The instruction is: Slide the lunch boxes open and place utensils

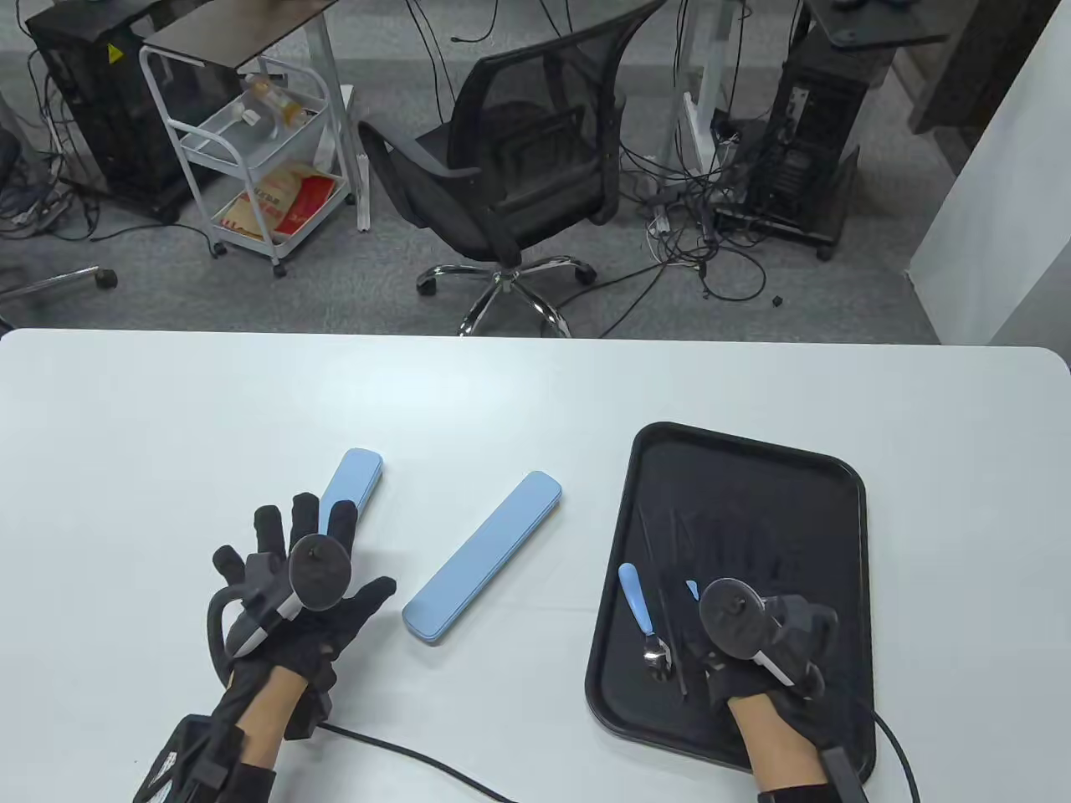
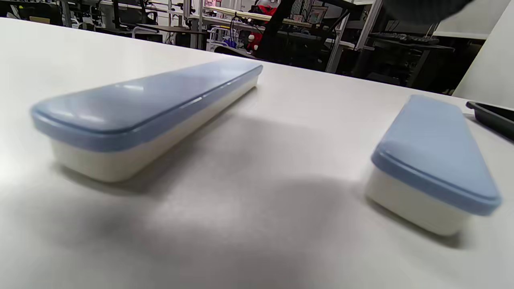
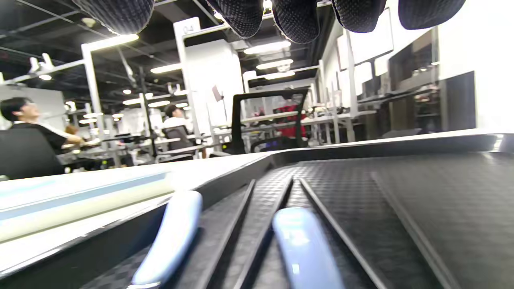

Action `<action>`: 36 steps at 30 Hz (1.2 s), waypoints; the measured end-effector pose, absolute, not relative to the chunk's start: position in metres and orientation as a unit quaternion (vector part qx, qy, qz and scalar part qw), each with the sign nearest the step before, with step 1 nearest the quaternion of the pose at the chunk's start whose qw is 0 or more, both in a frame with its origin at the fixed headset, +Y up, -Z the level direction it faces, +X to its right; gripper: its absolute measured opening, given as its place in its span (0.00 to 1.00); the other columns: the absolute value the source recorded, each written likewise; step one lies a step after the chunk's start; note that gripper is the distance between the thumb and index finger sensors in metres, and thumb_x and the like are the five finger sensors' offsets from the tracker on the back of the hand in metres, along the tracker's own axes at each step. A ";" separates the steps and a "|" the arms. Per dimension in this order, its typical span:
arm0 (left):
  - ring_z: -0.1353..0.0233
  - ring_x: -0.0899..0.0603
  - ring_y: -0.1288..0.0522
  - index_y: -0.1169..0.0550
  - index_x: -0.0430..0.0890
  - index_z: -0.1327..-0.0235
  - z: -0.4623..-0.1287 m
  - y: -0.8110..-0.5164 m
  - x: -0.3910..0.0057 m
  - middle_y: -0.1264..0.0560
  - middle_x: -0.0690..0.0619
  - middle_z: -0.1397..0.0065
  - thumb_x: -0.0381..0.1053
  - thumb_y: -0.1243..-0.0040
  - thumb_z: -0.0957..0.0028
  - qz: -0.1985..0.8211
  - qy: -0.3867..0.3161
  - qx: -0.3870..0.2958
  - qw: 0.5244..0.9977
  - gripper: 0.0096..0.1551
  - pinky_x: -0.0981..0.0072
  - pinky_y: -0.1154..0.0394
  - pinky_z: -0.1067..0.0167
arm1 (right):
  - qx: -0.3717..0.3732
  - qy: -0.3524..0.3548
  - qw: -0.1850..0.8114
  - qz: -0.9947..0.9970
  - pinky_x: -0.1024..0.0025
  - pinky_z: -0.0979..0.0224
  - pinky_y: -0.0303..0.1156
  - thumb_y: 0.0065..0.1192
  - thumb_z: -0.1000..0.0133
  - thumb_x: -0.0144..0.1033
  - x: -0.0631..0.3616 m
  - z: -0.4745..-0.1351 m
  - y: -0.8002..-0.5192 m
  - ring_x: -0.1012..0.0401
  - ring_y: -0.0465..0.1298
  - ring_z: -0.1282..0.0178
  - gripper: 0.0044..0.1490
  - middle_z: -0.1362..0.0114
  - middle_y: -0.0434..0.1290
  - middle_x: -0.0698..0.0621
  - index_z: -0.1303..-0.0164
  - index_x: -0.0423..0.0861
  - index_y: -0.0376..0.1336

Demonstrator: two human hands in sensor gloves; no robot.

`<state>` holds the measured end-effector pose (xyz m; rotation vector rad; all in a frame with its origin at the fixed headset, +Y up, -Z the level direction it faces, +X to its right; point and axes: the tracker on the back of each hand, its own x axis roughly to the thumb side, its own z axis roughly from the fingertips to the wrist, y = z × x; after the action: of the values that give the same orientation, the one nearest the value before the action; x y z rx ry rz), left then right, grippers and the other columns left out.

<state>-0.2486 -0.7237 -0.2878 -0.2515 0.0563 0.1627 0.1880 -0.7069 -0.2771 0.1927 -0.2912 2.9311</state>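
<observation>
Two long lunch boxes with blue lids and white bases lie shut on the white table. The left box [image 1: 356, 473] [image 2: 148, 108] has its near end hidden under my left hand [image 1: 335, 544], which hovers with fingers spread and holds nothing. The middle box [image 1: 484, 556] [image 2: 433, 160] lies at a slant between my hands. A black tray [image 1: 824, 502] [image 3: 421, 192] holds a blue-handled spoon [image 1: 640, 606] [image 3: 168, 241], a second blue handle [image 1: 693, 588] [image 3: 305, 249] and black chopsticks [image 3: 237, 224]. My right hand [image 1: 719, 569] is spread over the tray, its fingertips [image 3: 297, 20] off the utensils.
The tray's rim [image 2: 490, 116] rises just right of the middle box. A black cable [image 1: 418, 757] trails across the table's front edge from my left wrist. An office chair [image 1: 519, 167] and a white cart [image 1: 251, 150] stand beyond the table's far edge.
</observation>
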 end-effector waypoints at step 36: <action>0.15 0.34 0.68 0.81 0.48 0.30 -0.320 -0.796 -0.279 0.77 0.47 0.18 0.68 0.65 0.32 0.073 0.148 -0.303 0.939 0.54 0.24 0.61 0.22 | 0.076 -0.035 0.118 0.989 0.26 0.27 0.57 0.50 0.38 0.62 0.187 -0.284 -0.714 0.29 0.55 0.17 0.48 0.12 0.56 0.36 0.15 0.45 0.51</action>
<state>-0.2788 -0.7955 -0.3202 -0.6187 0.3031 0.1484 0.1868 -0.7139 -0.2837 0.2233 -0.1015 2.8946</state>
